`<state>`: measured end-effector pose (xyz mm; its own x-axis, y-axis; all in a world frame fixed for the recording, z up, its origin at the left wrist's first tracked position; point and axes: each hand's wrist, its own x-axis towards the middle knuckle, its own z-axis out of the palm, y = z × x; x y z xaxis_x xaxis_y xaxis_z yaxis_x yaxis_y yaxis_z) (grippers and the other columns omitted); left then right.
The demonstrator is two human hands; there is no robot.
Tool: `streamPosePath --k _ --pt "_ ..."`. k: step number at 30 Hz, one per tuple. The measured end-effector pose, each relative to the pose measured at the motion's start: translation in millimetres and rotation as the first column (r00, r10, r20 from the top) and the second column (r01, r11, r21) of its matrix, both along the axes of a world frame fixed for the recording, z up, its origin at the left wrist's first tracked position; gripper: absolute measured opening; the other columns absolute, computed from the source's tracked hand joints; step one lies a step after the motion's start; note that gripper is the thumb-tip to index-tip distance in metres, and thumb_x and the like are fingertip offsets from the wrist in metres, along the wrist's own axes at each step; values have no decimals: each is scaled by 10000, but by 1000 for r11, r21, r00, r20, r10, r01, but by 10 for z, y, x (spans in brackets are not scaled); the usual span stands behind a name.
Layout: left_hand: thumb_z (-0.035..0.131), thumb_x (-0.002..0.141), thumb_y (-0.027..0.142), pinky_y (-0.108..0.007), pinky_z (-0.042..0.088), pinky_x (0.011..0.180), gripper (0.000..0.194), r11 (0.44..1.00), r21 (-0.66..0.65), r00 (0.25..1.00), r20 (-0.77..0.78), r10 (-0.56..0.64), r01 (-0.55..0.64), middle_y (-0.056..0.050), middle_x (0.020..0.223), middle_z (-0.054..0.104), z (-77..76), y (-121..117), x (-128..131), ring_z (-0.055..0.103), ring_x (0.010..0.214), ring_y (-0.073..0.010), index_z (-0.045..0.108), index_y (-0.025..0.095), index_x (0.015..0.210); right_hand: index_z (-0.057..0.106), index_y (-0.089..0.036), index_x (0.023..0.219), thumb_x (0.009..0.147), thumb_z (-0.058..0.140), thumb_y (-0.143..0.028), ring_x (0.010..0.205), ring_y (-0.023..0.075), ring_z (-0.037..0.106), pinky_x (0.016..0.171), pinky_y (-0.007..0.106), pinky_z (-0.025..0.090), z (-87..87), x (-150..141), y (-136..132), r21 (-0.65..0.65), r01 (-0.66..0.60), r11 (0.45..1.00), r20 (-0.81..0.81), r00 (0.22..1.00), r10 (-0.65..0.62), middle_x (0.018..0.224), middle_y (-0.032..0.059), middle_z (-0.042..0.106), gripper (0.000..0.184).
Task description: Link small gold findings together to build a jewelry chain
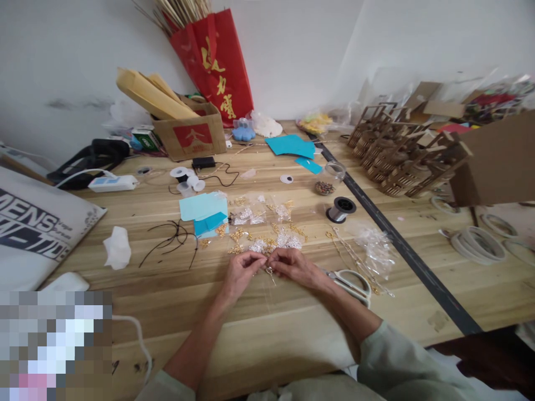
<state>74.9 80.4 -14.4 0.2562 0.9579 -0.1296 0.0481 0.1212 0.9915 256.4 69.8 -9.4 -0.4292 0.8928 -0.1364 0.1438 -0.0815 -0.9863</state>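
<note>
My left hand (242, 272) and my right hand (296, 266) meet fingertip to fingertip over the wooden table. Both are closed in a pinch on a small metal jewelry piece (270, 272), which has a ring and a thin end hanging down. Its finer parts are hidden by my fingers. Just beyond my hands lie piles of silver findings (289, 239) and gold findings (237, 236). Beside my right forearm rest scissors (354, 283) with pale handles, partly covered by the arm. Gold and silver chains (349, 256) lie to the right of my right hand.
A wire spool (341, 209) and a jar of beads (328, 181) stand at the back right. Black cords (169, 239) and blue cards (200, 206) lie on the left. Wooden lantern-like frames (397, 150) and a cardboard box (497, 161) occupy the far right.
</note>
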Motion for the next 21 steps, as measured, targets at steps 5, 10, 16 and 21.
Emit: streamPosePath --k 5,10,16,21 --pt "705 684 292 -227 444 586 151 1000 -4 1000 -8 16 -16 -24 649 686 28 -6 -9 593 602 -135 701 142 691 608 -143 813 839 593 -385 557 95 494 510 195 369 35 7 0 -11 10 1000 1 1000 -10 655 -5 570 243" --pt "722 669 312 -229 463 593 175 997 -52 998 4 60 -60 -31 668 707 47 -4 -19 617 619 -141 702 143 710 589 -144 820 861 559 -390 538 101 517 496 195 376 55 47 11 -18 29 999 35 999 -28 602 -9 566 251" --pt "750 635 312 -227 464 575 199 991 -88 994 29 102 -99 -27 628 697 30 -3 -17 618 602 -141 696 134 706 574 -156 831 832 581 -387 410 56 457 397 187 329 167 77 18 44 232 972 41 971 -234 684 -18 567 231" --pt "740 649 302 -223 461 575 183 992 -80 995 35 97 -93 -29 642 698 62 -17 -14 612 603 -136 701 133 708 558 -161 877 774 646 -350 443 54 504 406 179 353 205 -7 -6 -29 280 960 -75 957 -282 795 7 614 232"
